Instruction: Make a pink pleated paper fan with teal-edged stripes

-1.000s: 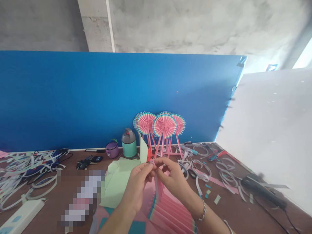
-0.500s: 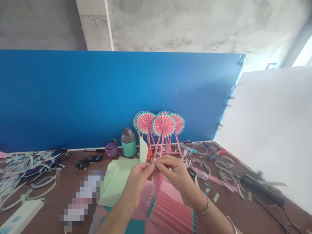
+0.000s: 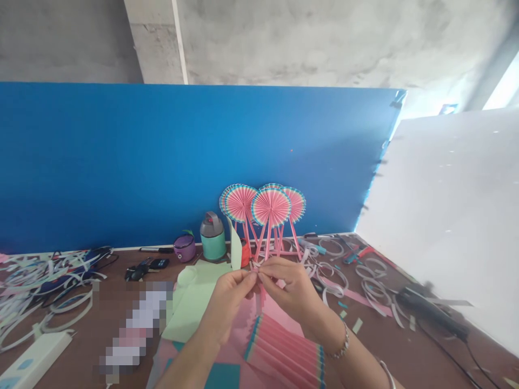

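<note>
My left hand and my right hand meet in front of me, each pinching the top end of a pleated pink paper with teal edges. The pleated sheet hangs from my fingertips and spreads down over the brown table. Both hands are closed on the paper's upper fold. A bracelet shows on my right wrist. Behind my hands, three finished round pink paper fans on pink sticks lean against the blue board.
Light green paper sheets lie left of my hands. A teal-and-grey bottle and a purple pot stand by the blue board. Curled white paper strips litter both sides. A black tool with a cable lies right.
My hands have kept pinching the pleated paper and shifted slightly. The view has drifted a little; nothing else has moved.
</note>
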Motion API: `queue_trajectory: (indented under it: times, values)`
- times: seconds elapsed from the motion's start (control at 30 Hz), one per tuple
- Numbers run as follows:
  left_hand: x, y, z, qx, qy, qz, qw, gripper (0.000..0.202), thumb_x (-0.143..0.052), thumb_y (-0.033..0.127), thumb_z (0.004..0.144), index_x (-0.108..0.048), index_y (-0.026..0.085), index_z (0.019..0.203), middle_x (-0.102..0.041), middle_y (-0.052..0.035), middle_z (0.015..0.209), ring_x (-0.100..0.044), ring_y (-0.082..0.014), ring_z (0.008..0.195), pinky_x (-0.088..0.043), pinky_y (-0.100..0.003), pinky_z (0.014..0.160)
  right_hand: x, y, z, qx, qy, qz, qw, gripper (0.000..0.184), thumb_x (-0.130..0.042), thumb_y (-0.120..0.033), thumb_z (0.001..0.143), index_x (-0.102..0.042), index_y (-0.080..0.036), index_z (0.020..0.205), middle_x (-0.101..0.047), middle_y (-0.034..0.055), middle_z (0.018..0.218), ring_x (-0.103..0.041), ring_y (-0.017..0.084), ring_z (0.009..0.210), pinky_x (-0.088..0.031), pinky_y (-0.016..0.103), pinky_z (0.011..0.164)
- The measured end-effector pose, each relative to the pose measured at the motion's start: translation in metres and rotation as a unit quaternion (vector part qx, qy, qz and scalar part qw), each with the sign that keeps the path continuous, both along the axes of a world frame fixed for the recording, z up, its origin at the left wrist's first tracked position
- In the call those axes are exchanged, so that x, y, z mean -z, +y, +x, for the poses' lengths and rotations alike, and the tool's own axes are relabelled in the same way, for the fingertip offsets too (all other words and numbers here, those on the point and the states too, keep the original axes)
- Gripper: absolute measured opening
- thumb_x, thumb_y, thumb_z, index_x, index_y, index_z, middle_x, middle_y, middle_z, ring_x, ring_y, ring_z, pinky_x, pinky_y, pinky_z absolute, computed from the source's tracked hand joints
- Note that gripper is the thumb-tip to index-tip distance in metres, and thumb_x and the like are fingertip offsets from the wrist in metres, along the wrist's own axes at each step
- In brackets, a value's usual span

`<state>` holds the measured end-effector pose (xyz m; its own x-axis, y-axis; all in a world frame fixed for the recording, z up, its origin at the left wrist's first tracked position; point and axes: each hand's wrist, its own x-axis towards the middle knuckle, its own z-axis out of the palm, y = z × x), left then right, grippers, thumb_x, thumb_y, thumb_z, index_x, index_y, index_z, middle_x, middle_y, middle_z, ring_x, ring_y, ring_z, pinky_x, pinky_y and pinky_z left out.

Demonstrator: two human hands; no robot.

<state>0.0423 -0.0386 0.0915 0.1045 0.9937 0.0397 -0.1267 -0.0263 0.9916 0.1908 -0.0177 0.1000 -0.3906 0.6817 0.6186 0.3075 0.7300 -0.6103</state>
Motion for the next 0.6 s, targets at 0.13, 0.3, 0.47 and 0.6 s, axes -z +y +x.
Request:
queue_trajectory:
  times: [0.13,0.3,0.47,0.6]
  values:
    - [0.0020,0.0013,-0.0017,0.014,0.014,-0.002,1.000,0.031,-0.063,0.046,0.072,-0.064,0.016,0.063,-0.056,-0.0018,0.064,-0.042,-0.0137,0.062,-0.034,-0.025,0.062,0.0009,-0.0003,0.0008,0.009,-0.043,0.037,0.998,0.030,-0.043,-0.018,0.089,-0.065,-0.020,0.067,-0.063,0.0050,0.075,-0.057,0.014,0.069,-0.045,0.027,0.063]
    - [0.0042,0.0028,-0.0023,0.023,0.016,-0.001,1.000,0.030,-0.061,0.044,0.074,-0.063,0.016,0.064,-0.054,-0.0014,0.064,-0.041,-0.0133,0.063,-0.033,-0.025,0.062,0.0017,-0.0003,0.0026,0.012,-0.074,0.051,0.996,0.030,-0.042,-0.015,0.088,-0.063,-0.019,0.067,-0.062,0.0048,0.075,-0.057,0.014,0.069,-0.045,0.026,0.064]
    - [0.0008,0.0012,-0.0005,0.020,0.013,-0.022,0.999,0.026,-0.061,0.041,0.071,-0.063,0.017,0.064,-0.056,-0.0020,0.064,-0.044,-0.0141,0.063,-0.033,-0.025,0.062,0.0042,0.0013,0.0047,0.012,-0.098,0.067,0.993,0.027,-0.043,-0.013,0.086,-0.063,-0.019,0.069,-0.063,0.0048,0.077,-0.057,0.014,0.070,-0.044,0.025,0.064]
    - [0.0013,0.0024,0.0006,0.014,0.008,-0.034,0.999,0.021,-0.060,0.036,0.068,-0.062,0.017,0.060,-0.055,-0.0012,0.061,-0.043,-0.0138,0.062,-0.033,-0.025,0.061,0.0077,0.0037,0.0044,0.013,-0.111,0.076,0.991,0.025,-0.045,-0.011,0.085,-0.064,-0.019,0.071,-0.064,0.0056,0.080,-0.058,0.014,0.071,-0.044,0.025,0.065]
